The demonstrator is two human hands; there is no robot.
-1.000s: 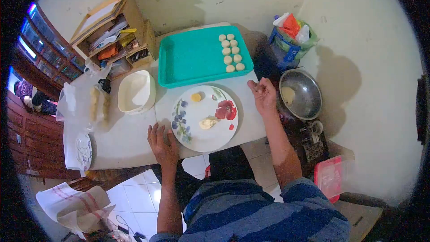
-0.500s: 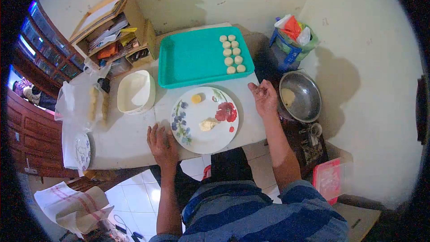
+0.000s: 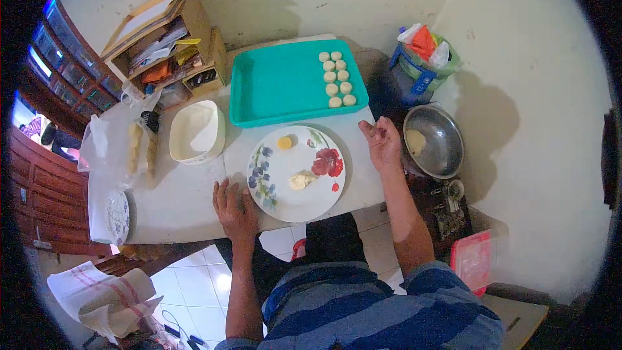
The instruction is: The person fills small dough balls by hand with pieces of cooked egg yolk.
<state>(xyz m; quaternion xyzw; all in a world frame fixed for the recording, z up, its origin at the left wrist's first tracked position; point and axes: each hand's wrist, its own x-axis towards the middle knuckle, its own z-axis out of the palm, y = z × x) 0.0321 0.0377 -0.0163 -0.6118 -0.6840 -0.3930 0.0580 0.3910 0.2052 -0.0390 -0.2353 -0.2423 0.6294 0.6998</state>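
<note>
My left hand (image 3: 236, 210) rests on the table by the lower left rim of a floral plate (image 3: 272, 155), its fingers spread and holding nothing. To the right of the plate, my right hand (image 3: 383, 142) is raised palm up near the table edge, fingers partly curled and apart, nothing visible in it. On the plate lie a small yellow disc (image 3: 284, 142) and a pale lump of dough (image 3: 300, 181). Behind it a green tray (image 3: 272, 84) bears two columns of round dough pieces (image 3: 330, 77) at its right side.
A white square tub (image 3: 197, 133), a plastic bag (image 3: 107, 149) and a small plate (image 3: 118, 215) stand on the left. A metal bowl (image 3: 447, 146) with dough is at the right, below a bag-lined bin (image 3: 421, 74). A wooden shelf (image 3: 210, 58) stands at the back left.
Both hands have stayed almost in place. The things on the table look the same; the view has shifted very slightly.
</note>
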